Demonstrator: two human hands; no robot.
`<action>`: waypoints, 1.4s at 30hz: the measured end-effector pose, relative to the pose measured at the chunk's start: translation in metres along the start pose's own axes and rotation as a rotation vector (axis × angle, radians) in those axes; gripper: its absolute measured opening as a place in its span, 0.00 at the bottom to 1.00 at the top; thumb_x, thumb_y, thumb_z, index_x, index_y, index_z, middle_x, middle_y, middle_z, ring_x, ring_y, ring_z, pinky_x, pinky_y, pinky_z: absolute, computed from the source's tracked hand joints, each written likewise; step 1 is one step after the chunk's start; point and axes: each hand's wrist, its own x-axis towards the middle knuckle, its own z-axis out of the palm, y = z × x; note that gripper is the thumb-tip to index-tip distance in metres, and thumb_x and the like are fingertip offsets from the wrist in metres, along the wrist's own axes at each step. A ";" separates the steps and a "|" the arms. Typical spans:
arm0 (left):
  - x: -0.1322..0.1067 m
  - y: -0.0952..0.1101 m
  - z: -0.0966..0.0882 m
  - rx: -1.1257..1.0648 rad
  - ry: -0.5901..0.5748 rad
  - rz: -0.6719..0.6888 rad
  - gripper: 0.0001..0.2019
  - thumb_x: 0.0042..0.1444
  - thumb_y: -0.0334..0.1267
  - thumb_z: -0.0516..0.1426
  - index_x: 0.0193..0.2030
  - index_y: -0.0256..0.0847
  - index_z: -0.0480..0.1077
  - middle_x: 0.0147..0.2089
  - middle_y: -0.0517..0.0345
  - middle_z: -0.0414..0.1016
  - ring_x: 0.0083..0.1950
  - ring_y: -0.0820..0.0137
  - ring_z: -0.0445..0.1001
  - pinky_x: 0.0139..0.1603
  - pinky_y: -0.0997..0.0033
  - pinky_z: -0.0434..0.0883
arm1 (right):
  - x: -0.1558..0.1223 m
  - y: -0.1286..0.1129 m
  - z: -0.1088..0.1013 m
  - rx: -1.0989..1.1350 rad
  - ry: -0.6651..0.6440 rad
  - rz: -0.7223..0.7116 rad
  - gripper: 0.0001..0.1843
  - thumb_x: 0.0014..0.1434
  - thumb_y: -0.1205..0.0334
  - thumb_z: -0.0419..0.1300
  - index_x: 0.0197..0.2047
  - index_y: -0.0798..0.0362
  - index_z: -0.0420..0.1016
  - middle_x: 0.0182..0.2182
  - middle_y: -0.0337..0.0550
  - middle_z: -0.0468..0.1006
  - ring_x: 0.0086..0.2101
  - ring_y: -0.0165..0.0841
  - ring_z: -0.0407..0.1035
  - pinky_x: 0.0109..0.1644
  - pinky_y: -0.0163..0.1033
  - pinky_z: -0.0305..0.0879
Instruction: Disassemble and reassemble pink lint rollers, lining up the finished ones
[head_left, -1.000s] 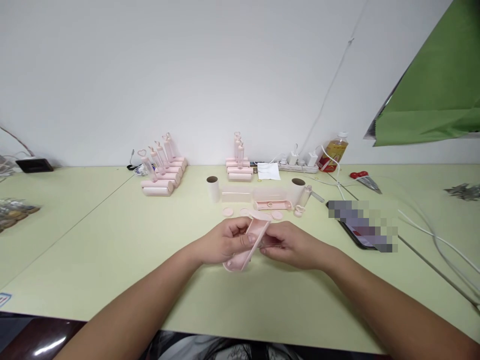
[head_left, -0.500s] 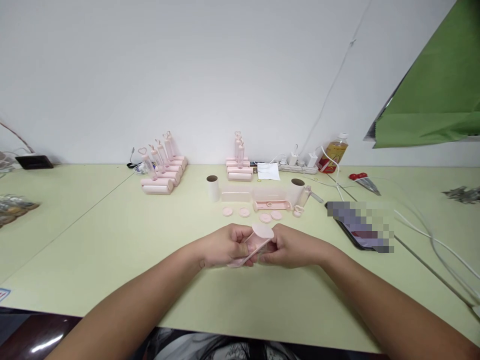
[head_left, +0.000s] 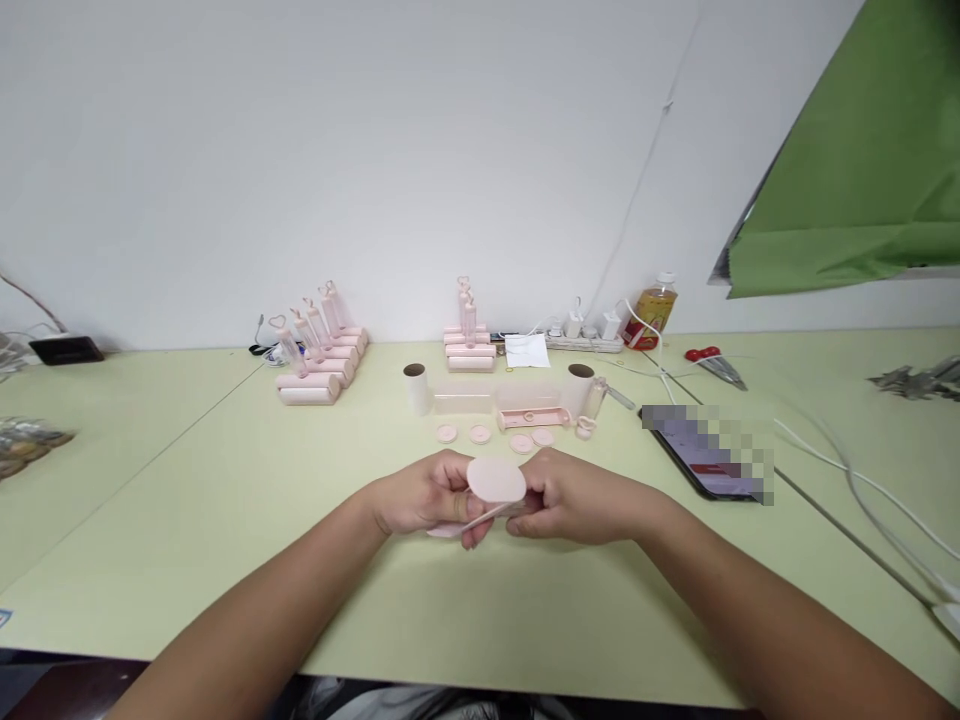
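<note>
No text can be read for certain. The drink bottle (head_left: 660,305) by the wall bears a red and yellow label (head_left: 643,312), its print too small to make out. The screen of the phone (head_left: 701,462) is masked by coarse blocks. A small blue-edged sticker (head_left: 4,617) on the bench (head_left: 150,540) is cut by the left border, its marking illegible.

Left hand (head_left: 429,494) pinching the pale pink case (head_left: 496,480) above the worktop (head_left: 420,620), right hand (head_left: 574,497) right beside it, perhaps gripping too, hard to see; four pink discs (head_left: 479,434) lie just beyond
</note>
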 end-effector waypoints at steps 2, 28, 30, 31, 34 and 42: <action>-0.003 0.005 -0.001 0.024 0.027 0.005 0.20 0.48 0.53 0.64 0.30 0.35 0.69 0.24 0.55 0.72 0.26 0.71 0.70 0.30 0.70 0.66 | 0.003 -0.003 0.002 -0.017 0.040 0.020 0.07 0.54 0.64 0.59 0.35 0.56 0.76 0.21 0.31 0.60 0.22 0.23 0.51 0.25 0.30 0.46; 0.047 0.016 -0.072 1.762 0.636 -0.287 0.16 0.62 0.41 0.49 0.37 0.39 0.77 0.40 0.46 0.72 0.43 0.60 0.71 0.41 0.64 0.65 | 0.069 0.026 0.053 -0.591 0.289 -0.008 0.12 0.59 0.58 0.57 0.37 0.58 0.76 0.61 0.58 0.62 0.62 0.59 0.48 0.60 0.61 0.52; 0.054 0.017 -0.076 1.765 0.561 -0.362 0.17 0.63 0.43 0.48 0.37 0.38 0.76 0.39 0.46 0.73 0.39 0.62 0.73 0.37 0.65 0.65 | 0.077 0.018 0.049 -0.562 0.251 0.038 0.14 0.60 0.55 0.56 0.39 0.57 0.76 0.60 0.59 0.63 0.62 0.59 0.47 0.60 0.64 0.49; 0.057 0.017 -0.078 1.766 0.536 -0.386 0.17 0.63 0.43 0.49 0.36 0.38 0.76 0.38 0.47 0.73 0.38 0.62 0.74 0.36 0.66 0.65 | 0.080 0.015 0.047 -0.541 0.226 0.066 0.14 0.60 0.54 0.56 0.39 0.56 0.76 0.58 0.59 0.64 0.62 0.58 0.47 0.59 0.64 0.50; 0.062 0.017 -0.081 1.768 0.491 -0.428 0.14 0.60 0.42 0.51 0.36 0.37 0.76 0.37 0.45 0.75 0.38 0.61 0.75 0.36 0.66 0.65 | 0.088 0.008 0.044 -0.472 0.169 0.133 0.14 0.60 0.54 0.55 0.38 0.55 0.75 0.54 0.59 0.68 0.60 0.55 0.52 0.58 0.63 0.52; 0.069 0.011 -0.075 1.757 0.428 -0.490 0.13 0.57 0.35 0.51 0.35 0.32 0.76 0.37 0.38 0.76 0.40 0.55 0.76 0.37 0.62 0.67 | 0.085 0.009 0.051 -0.452 0.191 0.140 0.16 0.61 0.53 0.54 0.41 0.56 0.75 0.47 0.58 0.70 0.54 0.52 0.59 0.57 0.58 0.52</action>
